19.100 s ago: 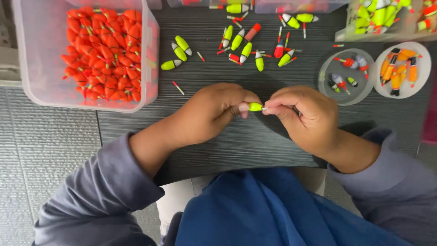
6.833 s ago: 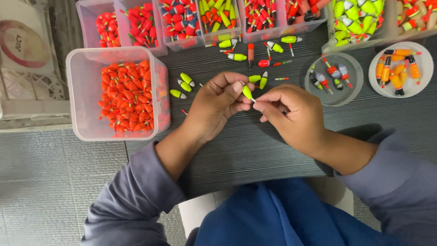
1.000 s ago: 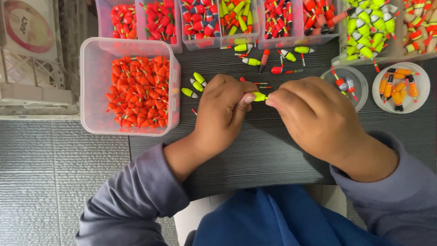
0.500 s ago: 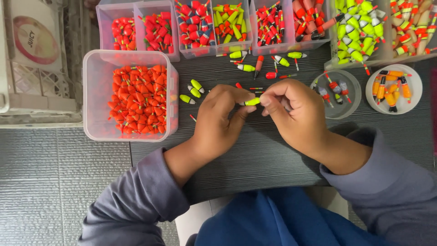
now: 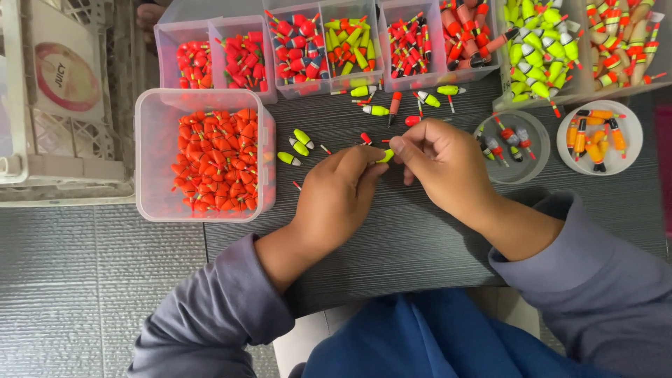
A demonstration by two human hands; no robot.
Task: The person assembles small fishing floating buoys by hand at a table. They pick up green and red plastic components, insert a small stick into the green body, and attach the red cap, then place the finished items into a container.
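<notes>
My left hand [image 5: 339, 196] and my right hand [image 5: 441, 164] meet over the dark table [image 5: 420, 238]. Both pinch one small yellow-green float [image 5: 384, 156] between their fingertips. The float is mostly hidden by the fingers. Three loose yellow-green floats [image 5: 297, 145] lie just left of my left hand. Small red bits [image 5: 366, 138] lie on the table above my fingers.
A clear tub of orange-red floats [image 5: 210, 161] stands at the left. A row of clear bins [image 5: 329, 45] with red, yellow and green floats lines the back. Two round dishes [image 5: 511, 143] [image 5: 602, 136] sit at the right. A white crate [image 5: 63, 98] stands at far left.
The view has shifted slightly. My hands stay together on the float, with my right hand's fingers now closer over it.
</notes>
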